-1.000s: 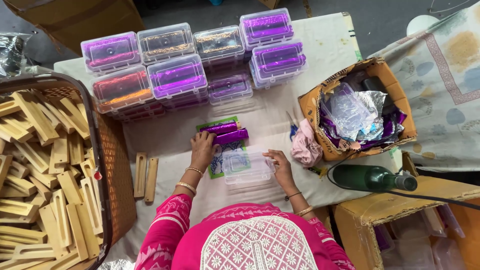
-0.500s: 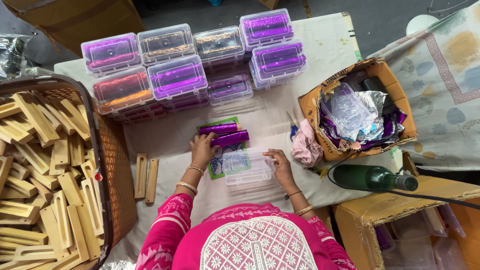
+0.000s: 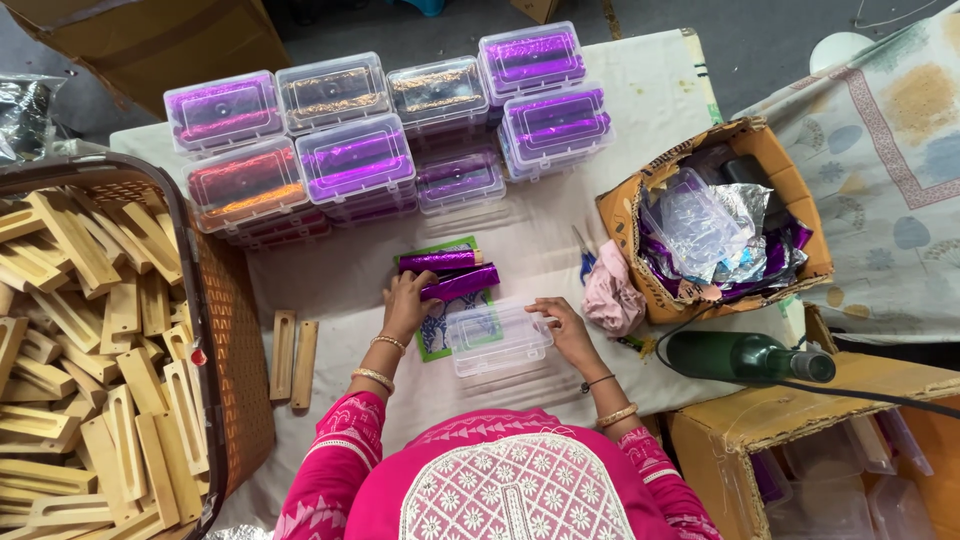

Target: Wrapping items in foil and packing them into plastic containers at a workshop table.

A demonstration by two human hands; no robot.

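Two hands work with purple rolls and a clear box on a cloth-covered table.

The left hand (image 3: pixel 408 300) pinches a purple roll (image 3: pixel 462 283), which lies tilted on a green card (image 3: pixel 440 330) just at 12 o'clock of the clear box (image 3: pixel 498 340); a second roll (image 3: pixel 438 261) lies just beyond it. The right hand (image 3: pixel 560 325) rests on the box's 3 o'clock edge, fingers curled over the rim. Stacked boxes (image 3: pixel 350 160) sit at 12 o'clock, a basket (image 3: pixel 205 330) of wooden pieces at 9, a carton (image 3: pixel 625 215) of foil at 2, two wooden strips (image 3: pixel 293 350) near the left wrist.
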